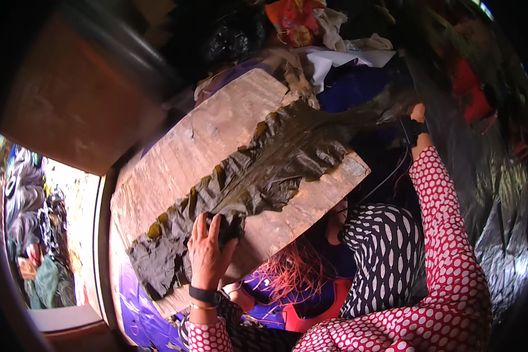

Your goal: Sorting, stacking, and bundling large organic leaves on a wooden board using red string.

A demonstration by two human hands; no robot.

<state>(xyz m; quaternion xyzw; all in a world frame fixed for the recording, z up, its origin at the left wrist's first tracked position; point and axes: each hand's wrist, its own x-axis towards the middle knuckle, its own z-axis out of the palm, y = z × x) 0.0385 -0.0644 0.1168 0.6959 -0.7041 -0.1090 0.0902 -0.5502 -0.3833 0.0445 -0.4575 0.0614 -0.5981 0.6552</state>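
Observation:
A long, dark brown-green kelp frond with ruffled edges lies spread lengthwise on a pale wooden board. My left hand is on the near left part of the frond, its fingers and thumb around a dark wad whose kind I cannot make out. Stretched out to the far right, my right hand is closed at the frond's narrow, blurred end, pulled past the board's edge. Its fingers are partly hidden. The frond's other end lies wrinkled near the board's lower left corner.
Below the board are a tangle of reddish strings and a red plastic piece. My patterned knee is beside the board's right end. A brown panel stands at left, dark sheeting at right. Cloths and bags lie beyond.

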